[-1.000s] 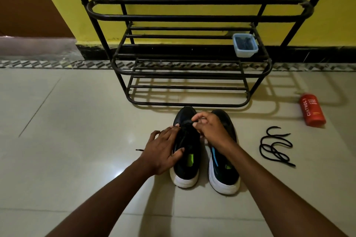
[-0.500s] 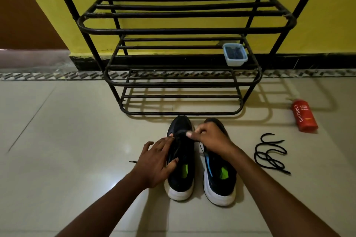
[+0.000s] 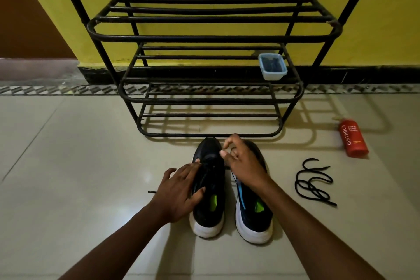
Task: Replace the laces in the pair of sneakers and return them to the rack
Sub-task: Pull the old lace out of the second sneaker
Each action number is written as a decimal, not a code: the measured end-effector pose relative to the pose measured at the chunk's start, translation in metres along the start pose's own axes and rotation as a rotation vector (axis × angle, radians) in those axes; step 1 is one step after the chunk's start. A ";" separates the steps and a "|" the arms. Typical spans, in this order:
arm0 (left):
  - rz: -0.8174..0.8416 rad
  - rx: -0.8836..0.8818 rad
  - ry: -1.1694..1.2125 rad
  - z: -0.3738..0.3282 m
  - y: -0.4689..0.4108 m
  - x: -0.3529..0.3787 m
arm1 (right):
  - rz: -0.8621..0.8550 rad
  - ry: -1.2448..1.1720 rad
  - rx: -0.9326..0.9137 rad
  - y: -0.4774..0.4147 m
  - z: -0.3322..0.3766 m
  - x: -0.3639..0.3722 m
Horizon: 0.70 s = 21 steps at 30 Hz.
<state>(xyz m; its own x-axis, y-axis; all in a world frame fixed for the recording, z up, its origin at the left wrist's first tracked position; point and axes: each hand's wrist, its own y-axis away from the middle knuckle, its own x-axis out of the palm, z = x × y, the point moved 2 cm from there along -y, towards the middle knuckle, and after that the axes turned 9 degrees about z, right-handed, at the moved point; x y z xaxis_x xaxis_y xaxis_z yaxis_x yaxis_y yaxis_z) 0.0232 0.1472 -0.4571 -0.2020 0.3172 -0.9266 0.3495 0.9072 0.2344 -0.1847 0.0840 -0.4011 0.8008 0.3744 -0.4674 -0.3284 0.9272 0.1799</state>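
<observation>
Two black sneakers with white soles stand side by side on the floor, heels toward me, in front of the black metal rack [image 3: 204,38]. My left hand [image 3: 181,188] rests on the left sneaker [image 3: 208,213], its spread fingers lying over the lacing area and its thumb at the collar. Above the toe ends, my right hand [image 3: 244,166] hovers with thumb and forefinger pinched on that shoe's thin black lace. It hides part of the right sneaker [image 3: 254,223]. One lace tip [image 3: 151,192] lies on the floor left of my left hand.
A loose black lace [image 3: 314,183] lies coiled on the tiles right of the shoes. Further right, a red bottle [image 3: 352,138] lies on its side. A small clear container [image 3: 272,66] with dark contents sits on the rack's middle shelf. The wall behind is yellow.
My right hand has lifted up and away from the left sneaker's lacing with the lace pinched. My left hand stays on the shoe. The camera has tilted, so everything sits lower.
</observation>
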 end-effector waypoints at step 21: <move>0.029 -0.026 0.018 0.000 0.000 0.000 | -0.370 -0.900 0.110 -0.013 -0.003 -0.041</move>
<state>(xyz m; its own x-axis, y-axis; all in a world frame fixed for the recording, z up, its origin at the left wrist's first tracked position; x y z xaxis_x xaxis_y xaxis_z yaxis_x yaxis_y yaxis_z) 0.0230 0.1476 -0.4564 -0.2089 0.3481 -0.9139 0.3313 0.9044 0.2688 -0.2146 0.0567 -0.3870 0.9418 -0.1153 0.3157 0.0325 0.9661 0.2560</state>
